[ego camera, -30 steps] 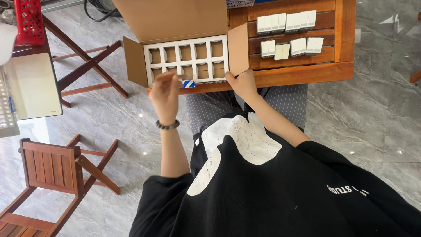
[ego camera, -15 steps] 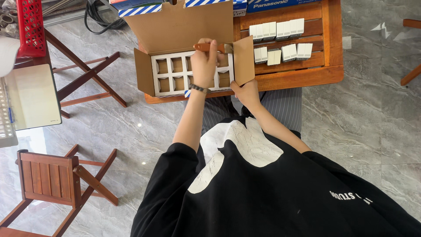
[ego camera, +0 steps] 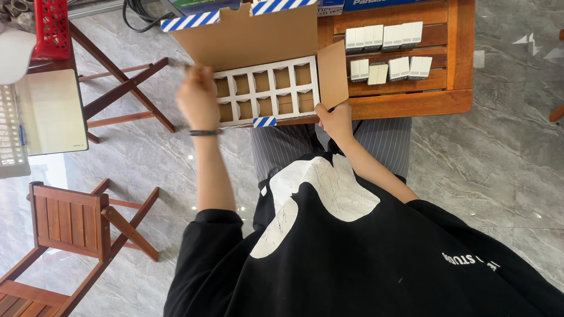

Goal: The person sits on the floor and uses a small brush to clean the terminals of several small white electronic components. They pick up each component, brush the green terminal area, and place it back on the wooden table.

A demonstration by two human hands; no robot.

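At the near edge of the wooden surface (ego camera: 411,104) sits an open cardboard box (ego camera: 258,41), its flaps spread wide, with blue-and-white striped tape on the far flap and a short striped strip at the middle of its near rim. Inside it lies a white divider grid (ego camera: 267,89) of two rows of square cells; the cells look empty and show brown cardboard at the bottom. The left hand (ego camera: 198,98) is at the box's left end, over the leftmost cells, fingers curled toward the far-left corner; it is blurred, and I cannot tell whether it grips the flap or only touches it. A dark band circles that wrist. The right hand (ego camera: 335,120) rests against the box's near right corner, just under the right side flap (ego camera: 333,73), fingers folded onto the cardboard edge, seemingly pinching it.

Toward the far right of the surface, well apart from both hands, small white packs (ego camera: 385,36) stand in a row on one slat, with a second, looser row of packs just nearer. Blue cartons (ego camera: 376,4) lie along the far edge, partly cut off.

On the floor to the left stand a dark folding stand (ego camera: 126,88), a wooden folding chair (ego camera: 70,220) and a red crate (ego camera: 53,26). The person wears a black top with a white print and striped trousers.
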